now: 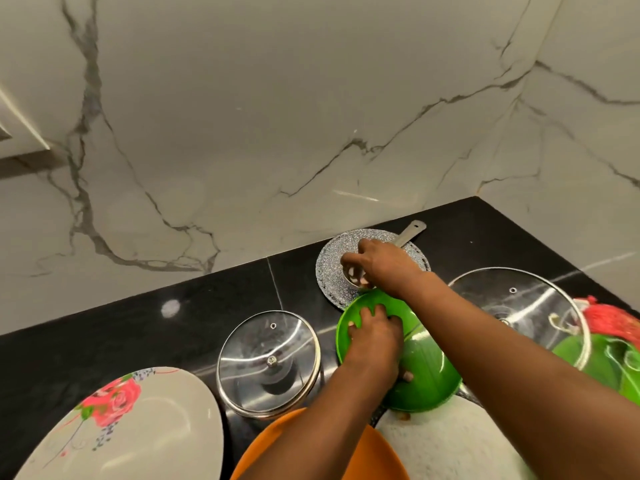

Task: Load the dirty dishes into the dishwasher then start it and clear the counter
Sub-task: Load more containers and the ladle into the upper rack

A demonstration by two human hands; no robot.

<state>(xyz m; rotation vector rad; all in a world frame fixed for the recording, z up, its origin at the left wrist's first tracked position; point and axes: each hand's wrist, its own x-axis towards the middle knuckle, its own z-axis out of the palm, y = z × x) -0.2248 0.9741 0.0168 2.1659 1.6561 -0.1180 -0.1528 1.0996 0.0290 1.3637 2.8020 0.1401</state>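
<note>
A green plate (429,372) lies on the black counter (138,341), overlapping a grey speckled round pan (332,265) with a steel handle (412,230). My left hand (374,337) is on top of the green plate, fingers curled onto it and thumb tip showing near the wrist. My right hand (377,265) reaches over the grey pan and pinches a small steel cup (355,278) that sits on it.
A small glass lid (270,358) lies left of the green plate, and a large glass lid (519,306) on the right. At the near edge are a white rose-patterned plate (121,427), an orange plate (384,455) and a white speckled plate (450,445). A second green plate (602,368) and red mesh (613,318) are far right. A marble wall rises behind.
</note>
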